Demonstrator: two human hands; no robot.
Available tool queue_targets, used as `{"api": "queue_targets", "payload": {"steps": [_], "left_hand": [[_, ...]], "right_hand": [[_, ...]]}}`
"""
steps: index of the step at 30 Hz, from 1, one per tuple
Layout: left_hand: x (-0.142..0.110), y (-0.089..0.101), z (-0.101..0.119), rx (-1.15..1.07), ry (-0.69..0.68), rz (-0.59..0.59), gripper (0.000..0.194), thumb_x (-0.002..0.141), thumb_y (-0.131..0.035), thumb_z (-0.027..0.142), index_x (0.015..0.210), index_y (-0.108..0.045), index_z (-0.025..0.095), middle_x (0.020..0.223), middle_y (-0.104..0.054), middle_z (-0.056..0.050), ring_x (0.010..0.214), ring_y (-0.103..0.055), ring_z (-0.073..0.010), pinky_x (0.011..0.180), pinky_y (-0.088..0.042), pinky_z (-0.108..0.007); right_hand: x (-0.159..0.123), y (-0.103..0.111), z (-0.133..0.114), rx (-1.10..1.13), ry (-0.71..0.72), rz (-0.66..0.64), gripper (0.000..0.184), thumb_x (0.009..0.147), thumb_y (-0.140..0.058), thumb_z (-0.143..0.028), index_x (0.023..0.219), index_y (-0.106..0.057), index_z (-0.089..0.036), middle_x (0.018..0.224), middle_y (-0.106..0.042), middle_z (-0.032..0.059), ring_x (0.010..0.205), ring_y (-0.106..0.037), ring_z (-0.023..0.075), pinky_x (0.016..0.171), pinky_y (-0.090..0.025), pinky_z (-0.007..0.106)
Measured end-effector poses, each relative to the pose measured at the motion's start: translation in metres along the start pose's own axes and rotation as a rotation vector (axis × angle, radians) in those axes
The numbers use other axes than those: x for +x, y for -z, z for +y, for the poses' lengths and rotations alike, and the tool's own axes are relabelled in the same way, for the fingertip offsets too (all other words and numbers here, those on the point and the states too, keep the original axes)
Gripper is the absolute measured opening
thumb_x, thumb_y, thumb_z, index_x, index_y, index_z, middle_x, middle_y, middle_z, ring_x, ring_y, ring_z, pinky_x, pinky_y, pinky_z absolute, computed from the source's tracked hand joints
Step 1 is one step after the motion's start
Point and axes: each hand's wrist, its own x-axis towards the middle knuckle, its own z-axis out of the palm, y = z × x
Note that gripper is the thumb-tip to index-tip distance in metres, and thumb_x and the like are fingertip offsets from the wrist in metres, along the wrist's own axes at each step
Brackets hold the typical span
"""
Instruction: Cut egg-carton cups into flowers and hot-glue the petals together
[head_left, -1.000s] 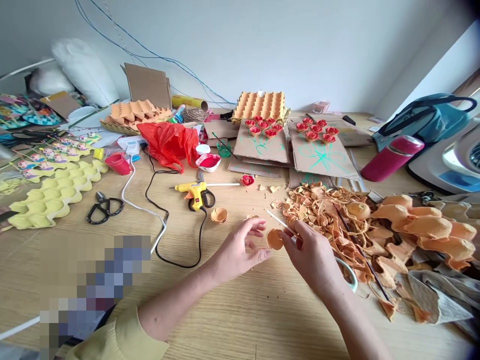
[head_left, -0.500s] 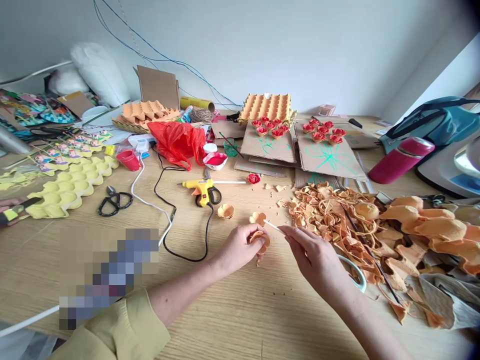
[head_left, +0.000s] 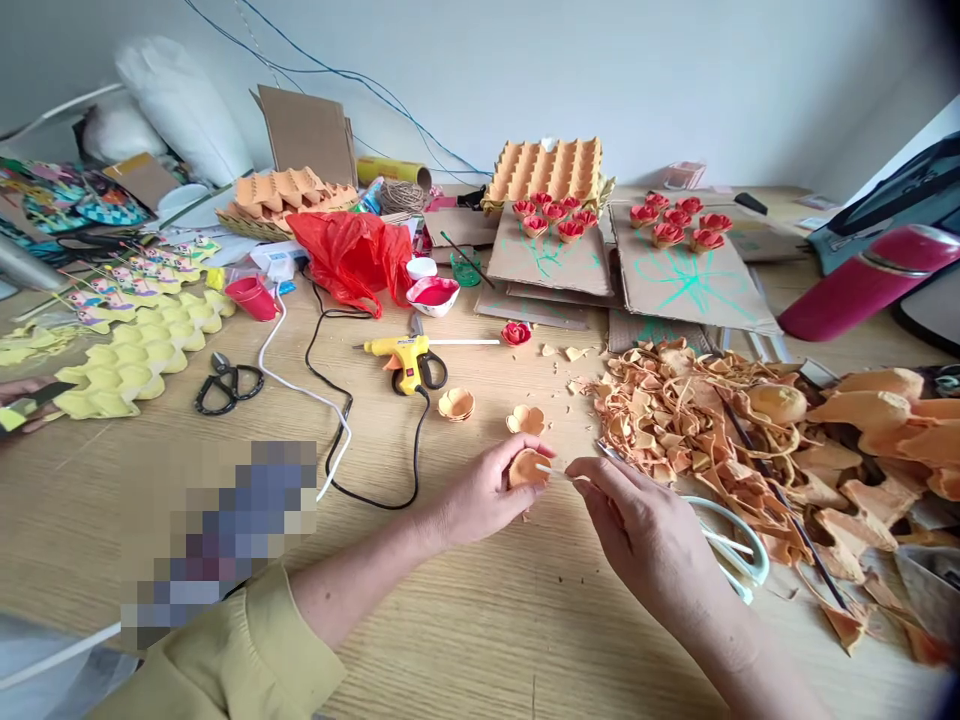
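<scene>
My left hand (head_left: 484, 492) is closed around an orange egg-carton cup (head_left: 527, 468), its hollow side turned toward my right hand. My right hand (head_left: 637, 525) pinches a thin white stick (head_left: 555, 471), whose tip reaches inside that cup. Just beyond my left fingers, a petal-shaped orange cup (head_left: 525, 420) rests on the table, apart from both hands. More petal cups (head_left: 456, 404), nested together, sit to its left. White-handled scissors (head_left: 731, 545) lie beside my right wrist, their blades partly hidden by the hand.
A yellow glue gun (head_left: 409, 362) lies ahead with its black cord curling left. Carton scraps (head_left: 667, 420) are heaped at right. Red flowers (head_left: 555, 213) stand on cardboard behind. Black-handled snips (head_left: 229, 385) lie left. Another person's hand (head_left: 34, 400) with a cutter reaches in at the left edge.
The stick's tip has moved from the petal cup on the table to the cup in my left hand. That cup is now turned with its hollow toward the stick. The view has shifted slightly.
</scene>
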Motion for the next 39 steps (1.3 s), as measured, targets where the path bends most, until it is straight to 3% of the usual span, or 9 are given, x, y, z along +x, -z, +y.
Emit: {"api": "queue_targets", "payload": {"steps": [5, 13, 20, 24, 27, 34, 39], "left_hand": [[-0.001, 0.001, 0.002, -0.054, 0.013, -0.081, 0.048, 0.076, -0.057, 0.005, 0.121, -0.053, 0.021, 0.078, -0.048, 0.004, 0.066, -0.046, -0.0092, 0.058, -0.041, -0.019], [0.001, -0.001, -0.009, -0.103, 0.044, -0.106, 0.043, 0.083, -0.064, 0.015, 0.124, -0.052, 0.021, 0.091, -0.062, -0.001, 0.077, -0.06, -0.0124, 0.07, -0.051, -0.025], [-0.002, -0.002, -0.009, -0.006, -0.012, -0.11, 0.043, 0.081, -0.064, 0.01, 0.121, -0.051, 0.02, 0.106, -0.066, -0.006, 0.093, -0.066, -0.0162, 0.08, -0.053, -0.027], [-0.005, -0.003, -0.008, 0.097, -0.059, -0.138, 0.049, 0.082, -0.063, 0.009, 0.127, -0.046, 0.022, 0.114, -0.067, -0.009, 0.094, -0.068, -0.0168, 0.076, -0.054, -0.027], [-0.006, -0.003, -0.007, 0.228, -0.098, -0.152, 0.053, 0.081, -0.062, 0.009, 0.13, -0.044, 0.022, 0.111, -0.069, -0.008, 0.086, -0.067, -0.0154, 0.071, -0.053, -0.025], [-0.008, -0.003, -0.001, 0.435, -0.16, -0.084, 0.059, 0.077, -0.06, 0.008, 0.133, -0.045, 0.02, 0.109, -0.067, -0.006, 0.069, -0.058, -0.0105, 0.065, -0.05, -0.024], [-0.01, -0.009, 0.002, 0.385, -0.151, -0.021, 0.042, 0.084, -0.064, 0.021, 0.125, -0.051, 0.02, 0.115, -0.068, -0.007, 0.083, -0.065, -0.0151, 0.066, -0.052, -0.025]], "right_hand": [[0.002, -0.002, 0.0, -0.009, 0.001, 0.006, 0.017, 0.103, -0.044, -0.023, 0.094, -0.057, -0.021, 0.086, -0.062, 0.0025, 0.07, -0.059, 0.0148, 0.063, -0.04, 0.026], [0.0, -0.003, 0.002, -0.049, -0.021, 0.004, 0.015, 0.101, -0.05, -0.027, 0.09, -0.059, -0.021, 0.086, -0.06, 0.0019, 0.067, -0.057, 0.0142, 0.06, -0.038, 0.026], [0.002, -0.002, 0.001, -0.057, -0.05, 0.022, 0.016, 0.099, -0.052, -0.024, 0.086, -0.061, -0.021, 0.086, -0.059, 0.0018, 0.068, -0.057, 0.0146, 0.06, -0.039, 0.026], [0.002, -0.002, 0.001, -0.042, -0.093, 0.004, 0.013, 0.099, -0.053, -0.026, 0.099, -0.064, -0.021, 0.089, -0.062, 0.0031, 0.069, -0.061, 0.0151, 0.06, -0.042, 0.026], [0.001, -0.003, 0.002, -0.04, -0.085, -0.032, 0.023, 0.1, -0.05, -0.026, 0.116, -0.066, -0.025, 0.093, -0.063, 0.004, 0.068, -0.062, 0.0151, 0.059, -0.044, 0.026], [0.001, -0.001, 0.002, -0.006, -0.062, -0.049, 0.027, 0.1, -0.05, -0.021, 0.116, -0.07, -0.03, 0.088, -0.061, 0.0026, 0.069, -0.06, 0.0146, 0.057, -0.042, 0.024], [0.002, -0.001, -0.002, 0.002, -0.05, -0.048, 0.026, 0.101, -0.048, -0.021, 0.113, -0.07, -0.027, 0.09, -0.062, 0.0038, 0.069, -0.06, 0.0148, 0.06, -0.042, 0.025]]}}
